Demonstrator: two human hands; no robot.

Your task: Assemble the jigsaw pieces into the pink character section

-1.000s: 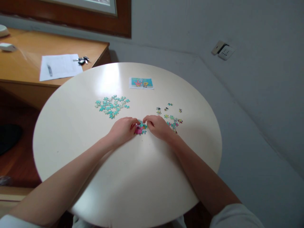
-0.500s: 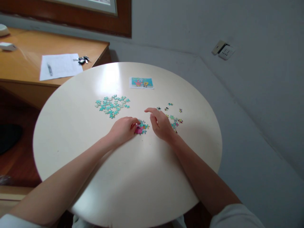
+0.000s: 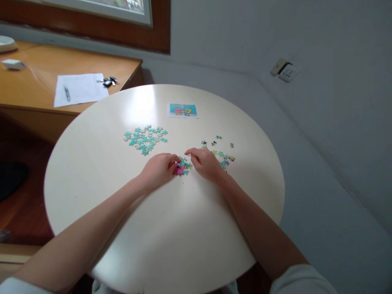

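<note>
A small joined section of jigsaw puzzle point(image 3: 183, 167), pink and turquoise, lies flat near the middle of the round white table. My left hand point(image 3: 159, 167) is at its left edge, fingers curled and closed on the section, covering part of it. My right hand point(image 3: 206, 163) is just to the right, index finger stretched out toward the section's upper right edge and the thumb beneath. Nothing shows in its fingers. Beyond it lie loose colourful puzzle pieces point(image 3: 225, 159), partly hidden by the hand. A heap of turquoise puzzle pieces point(image 3: 145, 139) lies to the left.
A reference picture point(image 3: 183, 110) with two cartoon figures lies at the far side of the round table point(image 3: 171, 237). On the wooden desk point(image 3: 101, 61) at left are a paper sheet point(image 3: 84, 90), a pen point(image 3: 67, 94) and keys point(image 3: 108, 81). A wall socket point(image 3: 288, 72) is at right.
My right hand has moved down and slightly left, bringing its index finger to the joined section. My left hand stays at the left edge. The view has tilted up slightly.
</note>
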